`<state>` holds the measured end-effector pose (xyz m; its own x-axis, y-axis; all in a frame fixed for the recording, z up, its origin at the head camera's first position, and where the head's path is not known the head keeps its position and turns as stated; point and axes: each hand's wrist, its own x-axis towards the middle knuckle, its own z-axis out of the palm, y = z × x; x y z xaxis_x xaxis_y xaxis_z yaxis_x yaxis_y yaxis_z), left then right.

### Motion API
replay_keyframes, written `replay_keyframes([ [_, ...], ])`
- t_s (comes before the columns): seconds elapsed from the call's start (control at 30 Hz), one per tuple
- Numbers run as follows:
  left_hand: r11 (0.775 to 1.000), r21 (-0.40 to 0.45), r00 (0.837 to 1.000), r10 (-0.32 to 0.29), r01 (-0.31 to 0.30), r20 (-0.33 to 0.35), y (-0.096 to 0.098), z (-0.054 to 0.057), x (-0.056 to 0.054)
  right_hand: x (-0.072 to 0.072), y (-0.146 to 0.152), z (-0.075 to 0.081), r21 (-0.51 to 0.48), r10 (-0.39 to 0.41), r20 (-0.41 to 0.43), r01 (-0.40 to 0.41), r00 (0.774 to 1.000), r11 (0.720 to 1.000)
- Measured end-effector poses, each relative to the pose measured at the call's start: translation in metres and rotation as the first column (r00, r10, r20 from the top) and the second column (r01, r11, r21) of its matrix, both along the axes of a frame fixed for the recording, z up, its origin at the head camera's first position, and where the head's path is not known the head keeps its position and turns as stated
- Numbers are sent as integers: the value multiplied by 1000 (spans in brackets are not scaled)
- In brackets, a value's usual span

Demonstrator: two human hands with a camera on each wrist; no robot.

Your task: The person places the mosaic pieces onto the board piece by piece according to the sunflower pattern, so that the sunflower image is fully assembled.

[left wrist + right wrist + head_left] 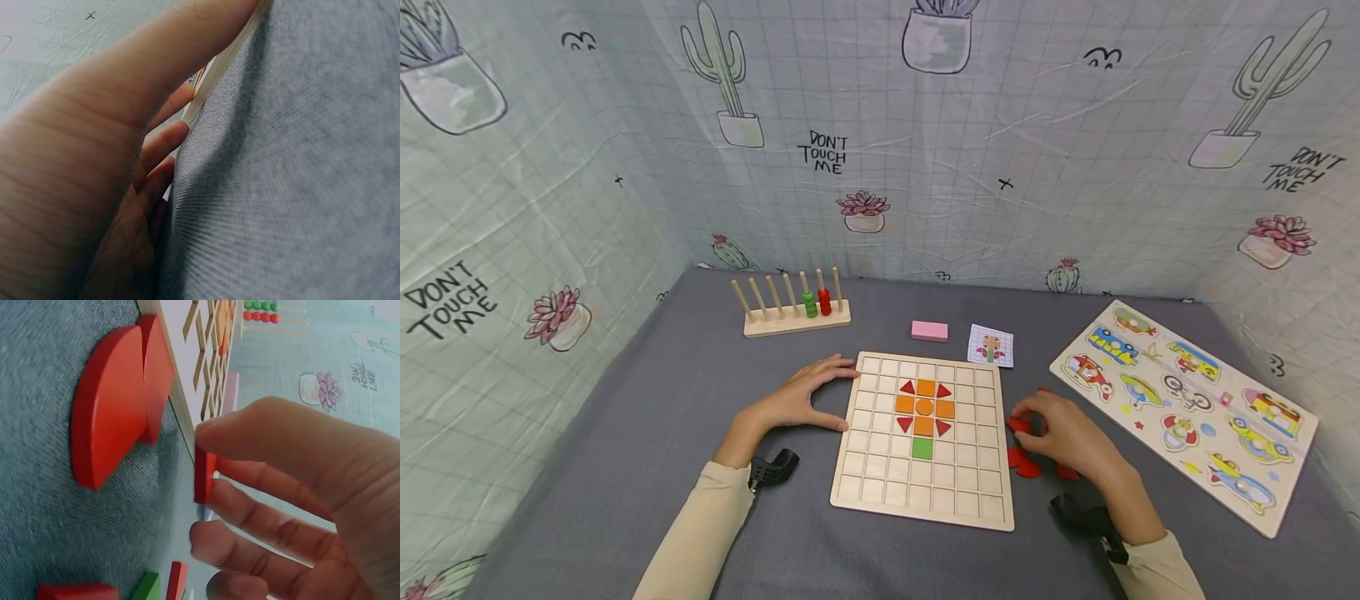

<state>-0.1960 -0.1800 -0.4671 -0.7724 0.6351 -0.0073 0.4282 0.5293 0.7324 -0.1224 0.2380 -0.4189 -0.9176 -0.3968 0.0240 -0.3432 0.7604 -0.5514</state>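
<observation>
A wooden grid board lies on the table, carrying orange squares, an orange circle, red triangles and a green square. My left hand rests at the board's left edge, its thumb and fingertips against the rim. Beside the right edge, my right hand pinches a red wooden piece between thumb and fingers; its full outline is hidden. Red quarter-circle pieces lie on the cloth below that hand. Partly under the palm, further red pieces show.
Behind the board stand a peg rack with green and red beads, a pink block and a small pattern card. A vehicle picture puzzle lies at the right. In the right wrist view a green piece shows low down.
</observation>
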Motion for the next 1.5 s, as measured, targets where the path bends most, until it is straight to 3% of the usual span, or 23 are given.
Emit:
replay_keyframes([
  [0.4, 1000, -1, 1000, 4, -4, 9, 0, -1, 0, 3, -26, 1, -18, 40, 35, -40, 999, 999],
  [0.77, 1000, 7, 1000, 2, -2, 7, 0, 1, 0, 6, -53, -6, -69, 194, 37, -191, 980, 979],
  [0.97, 1000, 5, 1000, -1, 1, 3, 0, 0, 0, 8, -67, -8, -48, 252, 29, -251, 967, 967],
  [1.5, 1000, -3, 1000, 7, -7, -3, 0, 0, -1, 7, -73, -9, -87, 322, 50, -317, 945, 944],
])
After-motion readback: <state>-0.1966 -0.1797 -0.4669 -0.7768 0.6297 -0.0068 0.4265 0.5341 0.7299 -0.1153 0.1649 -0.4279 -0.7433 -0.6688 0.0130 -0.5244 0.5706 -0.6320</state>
